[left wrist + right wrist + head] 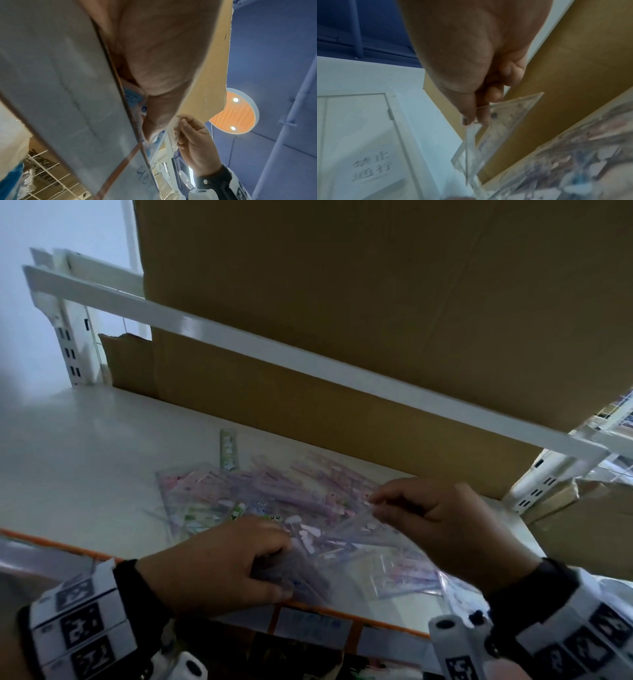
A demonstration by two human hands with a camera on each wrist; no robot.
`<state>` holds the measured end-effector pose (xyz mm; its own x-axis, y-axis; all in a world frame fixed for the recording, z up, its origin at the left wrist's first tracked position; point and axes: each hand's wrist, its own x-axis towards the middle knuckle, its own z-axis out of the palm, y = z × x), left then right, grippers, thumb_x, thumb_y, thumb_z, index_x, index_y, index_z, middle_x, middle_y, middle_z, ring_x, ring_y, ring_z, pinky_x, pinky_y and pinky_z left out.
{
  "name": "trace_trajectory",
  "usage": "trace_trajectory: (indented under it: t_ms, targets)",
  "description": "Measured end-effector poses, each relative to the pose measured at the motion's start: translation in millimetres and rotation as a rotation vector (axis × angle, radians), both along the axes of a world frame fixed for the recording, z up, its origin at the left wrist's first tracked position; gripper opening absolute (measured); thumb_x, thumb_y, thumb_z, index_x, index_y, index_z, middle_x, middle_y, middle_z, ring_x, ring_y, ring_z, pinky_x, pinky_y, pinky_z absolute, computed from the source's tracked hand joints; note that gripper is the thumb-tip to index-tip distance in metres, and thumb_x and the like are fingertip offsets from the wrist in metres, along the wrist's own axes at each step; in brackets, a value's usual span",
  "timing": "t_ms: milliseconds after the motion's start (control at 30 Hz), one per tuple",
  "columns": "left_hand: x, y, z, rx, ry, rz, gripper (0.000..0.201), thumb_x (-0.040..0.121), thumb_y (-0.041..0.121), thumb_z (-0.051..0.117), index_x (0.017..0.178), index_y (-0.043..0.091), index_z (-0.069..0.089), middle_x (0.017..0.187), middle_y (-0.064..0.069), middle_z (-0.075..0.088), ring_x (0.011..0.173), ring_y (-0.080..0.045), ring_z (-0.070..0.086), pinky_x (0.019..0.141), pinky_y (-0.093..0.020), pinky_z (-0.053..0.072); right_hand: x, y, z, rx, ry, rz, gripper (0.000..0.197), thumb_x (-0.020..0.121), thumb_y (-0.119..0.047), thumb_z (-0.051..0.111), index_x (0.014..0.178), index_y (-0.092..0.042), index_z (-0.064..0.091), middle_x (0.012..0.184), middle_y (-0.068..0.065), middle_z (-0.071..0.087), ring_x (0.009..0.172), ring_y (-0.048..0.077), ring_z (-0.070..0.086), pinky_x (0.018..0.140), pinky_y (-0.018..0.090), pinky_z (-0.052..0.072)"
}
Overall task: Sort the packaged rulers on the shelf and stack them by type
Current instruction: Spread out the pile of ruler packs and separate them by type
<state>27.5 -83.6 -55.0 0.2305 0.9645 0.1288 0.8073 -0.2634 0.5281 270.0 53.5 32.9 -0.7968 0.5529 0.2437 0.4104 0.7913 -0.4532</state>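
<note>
Packaged rulers (pixel 274 494) lie heaped on a white shelf (pixel 85 446); right hand (pixel 445 525) pinches one clear packet (pixel 356 529), left hand (pixel 222 563) grips another bundle (pixel 305 580).

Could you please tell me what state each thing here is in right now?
Left hand: gripping a bundle of packaged rulers at the shelf edge.
Right hand: pinching one clear ruler packet by its end.
Ruler pile: loose, unsorted on the shelf.
Green ruler: lying apart behind the pile.
</note>
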Motion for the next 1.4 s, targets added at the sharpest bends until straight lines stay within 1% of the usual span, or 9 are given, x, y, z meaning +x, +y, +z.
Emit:
trace_trajectory:
  t_ms: [233, 367, 533, 700, 900, 1100, 1233, 1300, 1400]
  targets:
    - [1, -4, -2, -0.028, -0.118, 0.123, 0.046, 0.066, 0.066, 0.062, 0.103, 0.043, 0.048, 0.098, 0.019, 0.056, 0.091, 0.001, 0.054, 0.076, -0.019, 0.045, -27, -21, -12, 0.12, -0.034, 0.085, 0.009, 0.093, -0.035, 0.063, 0.098, -0.032, 0.07, 0.088, -0.017, 0.07, 0.081, 0.001, 0.062, 0.067, 0.023, 0.05]
    - [1, -3, -2, -0.022, -0.161, 0.135, 0.053, 0.062, 0.067, 0.067, 0.107, 0.05, 0.044, 0.106, 0.031, 0.05, 0.093, 0.004, 0.055, 0.075, -0.013, 0.045, -34, -28, -22, 0.05, -0.035, 0.155, 0.011, 0.092, -0.03, 0.066, 0.099, -0.027, 0.075, 0.092, -0.013, 0.073, 0.087, 0.002, 0.063, 0.072, 0.017, 0.047]
    - [-1, -4, -1, 0.054, -0.097, 0.065, 0.045, 0.069, 0.062, 0.069, 0.103, 0.035, 0.055, 0.096, 0.022, 0.051, 0.089, 0.002, 0.052, 0.076, -0.019, 0.044, -45, -36, -39, -0.06, 0.055, 0.233, 0.013, 0.089, -0.025, 0.071, 0.1, -0.026, 0.078, 0.092, -0.012, 0.074, 0.085, -0.001, 0.066, 0.073, 0.018, 0.05]
    - [0, -4, 2, 0.048, -0.051, 0.003, 0.025, 0.074, 0.051, 0.068, 0.079, 0.04, 0.047, 0.079, 0.02, 0.046, 0.078, 0.001, 0.047, 0.068, -0.017, 0.038, -52, -38, -54, -0.101, 0.033, 0.25, 0.018, 0.089, -0.022, 0.068, 0.104, -0.021, 0.077, 0.097, -0.005, 0.076, 0.092, 0.004, 0.066, 0.078, 0.012, 0.047]
    - [-1, -1, -2, 0.002, 0.018, -0.007, 0.05, 0.075, 0.064, 0.054, 0.101, 0.023, 0.064, 0.09, 0.011, 0.055, 0.086, -0.002, 0.048, 0.077, -0.026, 0.042, -45, -37, -60, -0.152, -0.107, 0.283, 0.03, 0.096, -0.017, 0.056, 0.12, -0.031, 0.068, 0.115, -0.009, 0.071, 0.102, 0.006, 0.062, 0.084, 0.017, 0.044]
    - [0, -2, 0, 0.007, -0.022, -0.021, 0.036, 0.081, 0.053, 0.067, 0.099, 0.022, 0.065, 0.093, 0.007, 0.06, 0.088, -0.007, 0.053, 0.079, -0.033, 0.045, -36, -33, -51, -0.029, -0.125, 0.175, 0.017, 0.093, -0.037, 0.059, 0.098, -0.029, 0.074, 0.09, -0.011, 0.07, 0.086, 0.003, 0.058, 0.074, 0.016, 0.045]
    - [-1, -2, 1, -0.003, -0.024, -0.019, 0.033, 0.08, 0.053, 0.068, 0.09, 0.023, 0.061, 0.088, 0.01, 0.055, 0.084, -0.006, 0.05, 0.076, -0.032, 0.044, -24, 14, -31, -0.104, -0.175, -0.178, 0.014, 0.087, -0.049, 0.062, 0.087, -0.037, 0.07, 0.079, -0.022, 0.068, 0.074, -0.006, 0.062, 0.06, 0.011, 0.045]
    - [-1, -2, 1, 0.004, -0.021, -0.016, 0.028, 0.08, 0.055, 0.068, 0.086, 0.031, 0.054, 0.086, 0.013, 0.05, 0.082, -0.004, 0.047, 0.072, -0.025, 0.041, -14, 46, -23, -0.157, -0.222, -0.31, 0.001, 0.086, -0.038, 0.071, 0.085, -0.037, 0.07, 0.081, -0.02, 0.069, 0.077, -0.004, 0.064, 0.064, 0.013, 0.044]
    - [-1, -4, 1, 0.004, -0.023, -0.002, 0.031, 0.078, 0.058, 0.065, 0.078, 0.038, 0.041, 0.084, 0.015, 0.045, 0.079, -0.005, 0.046, 0.069, -0.025, 0.041, -3, 76, -22, -0.257, -0.355, -0.381, 0.016, 0.081, -0.027, 0.078, 0.092, -0.033, 0.068, 0.093, -0.012, 0.07, 0.092, 0.012, 0.066, 0.083, 0.033, 0.053]
